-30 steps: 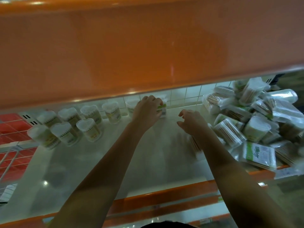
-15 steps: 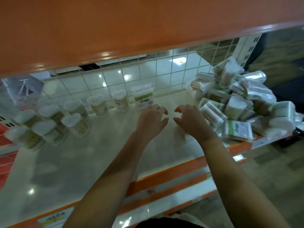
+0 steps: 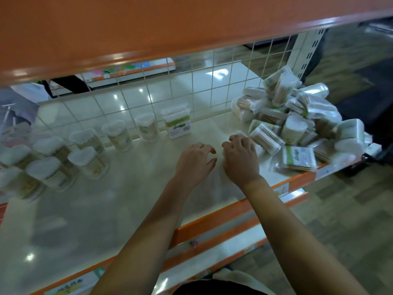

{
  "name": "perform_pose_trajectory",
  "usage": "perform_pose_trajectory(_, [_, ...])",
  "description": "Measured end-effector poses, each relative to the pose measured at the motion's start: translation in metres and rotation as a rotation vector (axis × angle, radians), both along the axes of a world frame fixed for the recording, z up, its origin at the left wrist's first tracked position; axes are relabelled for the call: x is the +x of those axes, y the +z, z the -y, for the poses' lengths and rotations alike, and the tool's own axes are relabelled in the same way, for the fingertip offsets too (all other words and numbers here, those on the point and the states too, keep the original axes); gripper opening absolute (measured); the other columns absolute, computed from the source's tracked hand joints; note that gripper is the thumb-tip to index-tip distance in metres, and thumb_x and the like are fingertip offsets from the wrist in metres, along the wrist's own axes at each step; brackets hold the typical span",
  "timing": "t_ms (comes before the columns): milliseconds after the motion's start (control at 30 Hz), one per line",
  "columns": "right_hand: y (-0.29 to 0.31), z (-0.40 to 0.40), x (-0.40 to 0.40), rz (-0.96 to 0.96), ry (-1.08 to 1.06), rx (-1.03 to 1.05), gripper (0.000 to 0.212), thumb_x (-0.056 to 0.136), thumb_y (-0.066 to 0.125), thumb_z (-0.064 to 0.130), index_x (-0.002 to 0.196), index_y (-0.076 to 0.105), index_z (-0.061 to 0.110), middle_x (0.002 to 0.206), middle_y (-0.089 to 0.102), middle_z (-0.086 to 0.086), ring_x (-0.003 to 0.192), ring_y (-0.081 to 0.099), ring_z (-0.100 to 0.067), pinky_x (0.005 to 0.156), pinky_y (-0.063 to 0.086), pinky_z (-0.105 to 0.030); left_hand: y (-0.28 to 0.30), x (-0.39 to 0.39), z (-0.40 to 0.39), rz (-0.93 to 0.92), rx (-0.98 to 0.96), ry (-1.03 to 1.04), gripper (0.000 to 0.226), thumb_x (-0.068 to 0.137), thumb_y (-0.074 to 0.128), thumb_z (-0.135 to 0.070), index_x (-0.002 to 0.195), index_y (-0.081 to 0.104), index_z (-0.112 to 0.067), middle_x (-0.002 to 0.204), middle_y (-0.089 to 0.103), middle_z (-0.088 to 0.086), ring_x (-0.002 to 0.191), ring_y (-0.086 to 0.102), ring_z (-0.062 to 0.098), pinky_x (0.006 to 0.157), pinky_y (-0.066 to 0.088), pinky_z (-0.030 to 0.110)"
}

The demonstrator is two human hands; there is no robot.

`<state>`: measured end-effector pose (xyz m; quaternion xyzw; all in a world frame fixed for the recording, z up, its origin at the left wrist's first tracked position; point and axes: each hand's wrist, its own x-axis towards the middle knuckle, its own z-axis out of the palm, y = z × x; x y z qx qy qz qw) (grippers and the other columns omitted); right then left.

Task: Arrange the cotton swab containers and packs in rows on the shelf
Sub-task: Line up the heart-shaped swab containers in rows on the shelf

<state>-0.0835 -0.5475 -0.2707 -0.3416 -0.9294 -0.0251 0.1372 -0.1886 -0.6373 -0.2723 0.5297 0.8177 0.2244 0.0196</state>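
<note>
Two bare hands are hovering over the middle of a cream shelf (image 3: 106, 209) between standing swab containers and a heap of packs.

The left hand (image 3: 194, 161) is holding nothing, its fingers loosely spread and bent. The right hand (image 3: 240, 158) is curling over a clear pack (image 3: 241, 134), though the grip is hidden. A square tub (image 3: 177, 121) with a green band and barcode is standing by the wire grid (image 3: 212, 81); its writing is blurring beyond reading. Round containers (image 3: 85, 154) are lining up at left, the piled packs (image 3: 297, 122) lying at right.
</note>
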Motion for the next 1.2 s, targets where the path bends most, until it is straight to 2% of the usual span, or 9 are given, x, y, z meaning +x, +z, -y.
perform_pose_trajectory(67, [-0.002, 0.001, -0.001, 0.036, 0.003, 0.015, 0.021, 0.056, 0.078, 0.003, 0.073, 0.067, 0.009, 0.090, 0.064, -0.014, 0.073, 0.061, -0.036, 0.060, 0.051, -0.035, 0.000, -0.001, 0.001, 0.007, -0.003, 0.004, 0.028, 0.091, 0.057, -0.033, 0.116, 0.061, -0.021, 0.116, 0.060, 0.002, 0.111, 0.053, 0.019, 0.094, 0.042, 0.030])
perform_pose_trajectory(133, [0.001, 0.003, -0.001, 0.071, -0.021, -0.054, 0.020, 0.063, 0.072, 0.002, 0.082, 0.066, 0.006, 0.098, 0.062, -0.016, 0.079, 0.060, -0.039, 0.060, 0.049, -0.036, 0.001, -0.001, 0.001, 0.016, -0.002, 0.010, 0.028, 0.091, 0.057, -0.032, 0.117, 0.061, -0.021, 0.116, 0.059, 0.001, 0.112, 0.052, 0.018, 0.094, 0.042, 0.029])
perform_pose_trajectory(233, [0.000, -0.004, -0.005, 0.068, 0.017, -0.120, 0.027, 0.081, 0.056, 0.011, 0.107, 0.058, 0.005, 0.117, 0.052, -0.015, 0.101, 0.052, -0.038, 0.077, 0.044, -0.038, 0.002, -0.003, 0.002, 0.014, 0.000, 0.016, 0.028, 0.092, 0.057, -0.032, 0.117, 0.061, -0.020, 0.116, 0.059, 0.001, 0.111, 0.052, 0.018, 0.093, 0.041, 0.028])
perform_pose_trajectory(300, [0.001, -0.009, -0.007, 0.065, 0.089, -0.146, 0.033, 0.083, 0.052, 0.021, 0.113, 0.052, 0.008, 0.119, 0.050, -0.010, 0.107, 0.049, -0.031, 0.086, 0.040, -0.034, 0.003, -0.006, 0.004, 0.017, -0.007, 0.025, 0.028, 0.092, 0.056, -0.032, 0.117, 0.060, -0.020, 0.116, 0.060, 0.001, 0.110, 0.053, 0.018, 0.091, 0.041, 0.028])
perform_pose_trajectory(467, [0.016, -0.007, -0.010, -0.174, 0.135, -0.453, 0.038, 0.081, 0.062, 0.020, 0.113, 0.048, 0.004, 0.112, 0.047, -0.011, 0.097, 0.051, -0.027, 0.082, 0.044, -0.034, 0.008, -0.013, 0.011, 0.033, 0.002, 0.053, 0.028, 0.092, 0.056, -0.032, 0.117, 0.060, -0.019, 0.117, 0.061, 0.000, 0.109, 0.054, 0.018, 0.089, 0.039, 0.027])
perform_pose_trajectory(667, [0.029, 0.002, -0.017, -0.298, 0.170, -0.680, 0.040, 0.083, 0.064, 0.021, 0.117, 0.047, 0.009, 0.105, 0.041, 0.001, 0.088, 0.044, -0.014, 0.075, 0.034, -0.024, 0.014, -0.020, 0.027, 0.035, -0.002, 0.078, 0.029, 0.093, 0.055, -0.032, 0.118, 0.061, -0.019, 0.117, 0.062, 0.000, 0.110, 0.054, 0.019, 0.093, 0.041, 0.029])
perform_pose_trajectory(933, [0.032, 0.030, -0.020, -0.373, 0.201, -0.826, 0.034, 0.085, 0.063, 0.018, 0.115, 0.049, 0.010, 0.106, 0.045, -0.002, 0.093, 0.047, -0.015, 0.072, 0.038, -0.021, 0.014, -0.029, 0.062, 0.056, 0.009, 0.072, 0.027, 0.091, 0.058, -0.029, 0.114, 0.064, -0.015, 0.112, 0.064, 0.004, 0.105, 0.057, 0.019, 0.089, 0.043, 0.028])
perform_pose_trajectory(1067, [0.030, 0.044, -0.020, -0.415, 0.182, -0.856, 0.035, 0.084, 0.064, 0.015, 0.115, 0.050, 0.008, 0.109, 0.047, -0.005, 0.096, 0.047, -0.016, 0.078, 0.037, -0.023, 0.012, -0.033, 0.079, 0.080, 0.010, 0.067, 0.025, 0.091, 0.059, -0.029, 0.112, 0.065, -0.017, 0.109, 0.063, 0.003, 0.103, 0.057, 0.018, 0.087, 0.044, 0.028])
perform_pose_trajectory(1200, [0.025, 0.058, -0.016, -0.467, 0.137, -0.914, 0.032, 0.084, 0.064, 0.015, 0.113, 0.051, 0.010, 0.111, 0.050, -0.008, 0.096, 0.049, -0.018, 0.069, 0.040, -0.021, 0.009, -0.031, 0.095, 0.112, 0.003, 0.041, 0.025, 0.090, 0.060, -0.028, 0.112, 0.065, -0.017, 0.109, 0.063, 0.003, 0.101, 0.058, 0.018, 0.081, 0.039, 0.022])
